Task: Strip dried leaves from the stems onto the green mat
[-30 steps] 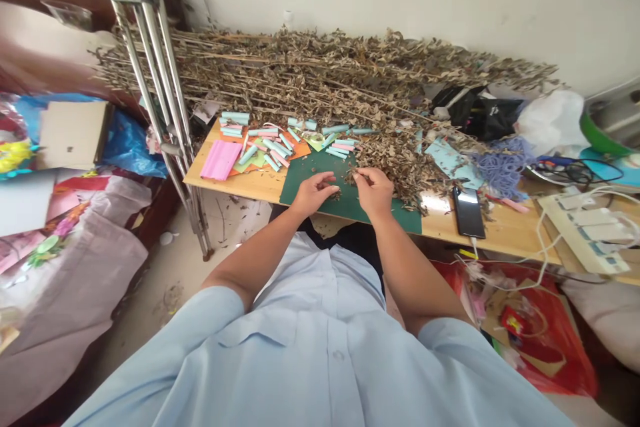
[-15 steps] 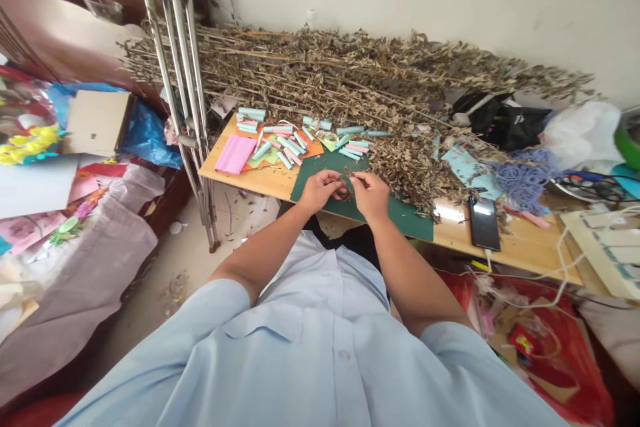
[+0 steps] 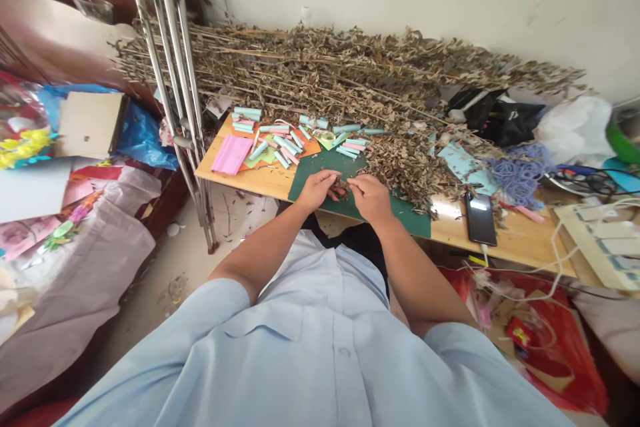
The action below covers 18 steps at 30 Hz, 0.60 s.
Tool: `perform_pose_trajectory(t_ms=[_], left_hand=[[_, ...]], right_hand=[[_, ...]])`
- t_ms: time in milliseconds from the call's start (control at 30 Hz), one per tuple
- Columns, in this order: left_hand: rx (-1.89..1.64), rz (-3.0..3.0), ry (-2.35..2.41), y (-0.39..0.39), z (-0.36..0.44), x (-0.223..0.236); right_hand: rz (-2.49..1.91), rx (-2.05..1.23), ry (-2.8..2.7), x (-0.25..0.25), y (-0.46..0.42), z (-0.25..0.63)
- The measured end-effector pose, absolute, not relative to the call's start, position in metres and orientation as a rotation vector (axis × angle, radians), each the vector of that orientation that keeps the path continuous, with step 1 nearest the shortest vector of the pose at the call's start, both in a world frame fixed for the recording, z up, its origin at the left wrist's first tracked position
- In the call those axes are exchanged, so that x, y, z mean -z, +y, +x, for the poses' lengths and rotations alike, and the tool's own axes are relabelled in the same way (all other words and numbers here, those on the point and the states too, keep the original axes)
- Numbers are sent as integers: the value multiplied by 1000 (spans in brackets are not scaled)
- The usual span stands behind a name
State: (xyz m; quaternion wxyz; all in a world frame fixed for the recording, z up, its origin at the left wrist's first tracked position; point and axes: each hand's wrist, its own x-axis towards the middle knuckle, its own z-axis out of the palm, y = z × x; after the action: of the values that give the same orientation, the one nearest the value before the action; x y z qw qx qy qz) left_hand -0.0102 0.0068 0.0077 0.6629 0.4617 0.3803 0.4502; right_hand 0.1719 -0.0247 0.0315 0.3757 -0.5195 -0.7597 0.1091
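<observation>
Dried leaves (image 3: pixel 340 188), mostly hidden, between left hand (image 3: pixel 316 190), right hand (image 3: pixel 371 199)

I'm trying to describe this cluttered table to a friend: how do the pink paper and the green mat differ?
The pink paper is bright pink with a ridged look, while the green mat is dark green and smooth. The pink paper is much smaller than the green mat. The pink paper lies at the table's left end; the green mat sits mid-table, reaching the front edge. Both lie flat on the wooden table.

Dried leafy branches (image 3: pixel 405 170) bar the right hand (image 3: pixel 371 199), paper tubes (image 3: pixel 280 145) crowd the worktop (image 3: pixel 263 180) past the left hand (image 3: pixel 315 190), a green cutting mat (image 3: pixel 313 170) between.
</observation>
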Motion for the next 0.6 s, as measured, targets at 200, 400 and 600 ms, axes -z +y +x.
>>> perform_pose_trajectory(t_ms=[200,400,600], left_hand=[[-986,1192,855,4,-9,-5],[-992,1204,904,5,-9,0],[-1015,1208,892,4,-9,-2]], right_hand=[[-1446,-217,-2076,-34,-24,168],[-1358,-373,-1837,-25,-22,170],[-1453,-628,-1516,-21,-25,170]])
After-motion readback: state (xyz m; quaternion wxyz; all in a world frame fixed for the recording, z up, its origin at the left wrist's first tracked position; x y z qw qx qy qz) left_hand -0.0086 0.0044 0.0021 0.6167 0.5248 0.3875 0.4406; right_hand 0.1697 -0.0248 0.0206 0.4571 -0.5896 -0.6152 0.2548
